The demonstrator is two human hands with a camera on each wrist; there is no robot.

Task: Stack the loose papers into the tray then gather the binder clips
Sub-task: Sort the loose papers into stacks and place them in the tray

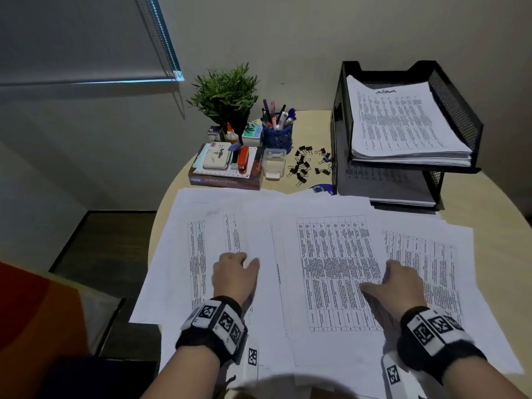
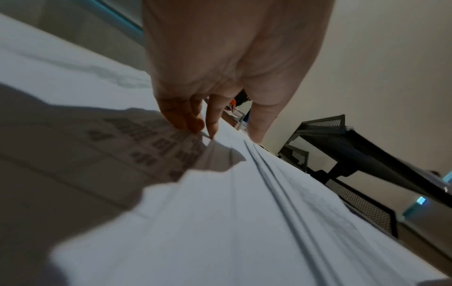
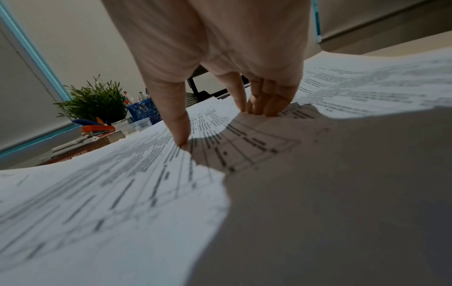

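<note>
We have both hands down on the loose papers (image 1: 331, 272) spread across the table (image 1: 489, 203). Left hand (image 1: 234, 276) fingertips curl down, pressing a sheet; right hand (image 1: 398, 286) presses with spread fingers, gripping nothing. Tray (image 1: 466, 116) back right, binder clips (image 1: 309, 165) just left of it.

this looks like a small office corner. a round pale table (image 1: 489, 197) sits by a plain wall, next to a window with a grey roller blind (image 1: 86, 38). a black mesh paper tray (image 1: 454, 110) with two shelves holds printed sheets. more printed papers (image 1: 331, 254) with tables on them cover the table. there is a blue pen cup (image 1: 277, 136) full of pens, a red stapler (image 1: 243, 159), a stamp pad (image 1: 217, 156), a glue bottle (image 1: 231, 134), black binder clips (image 1: 302, 165) and a little green plant (image 1: 226, 93).
</note>
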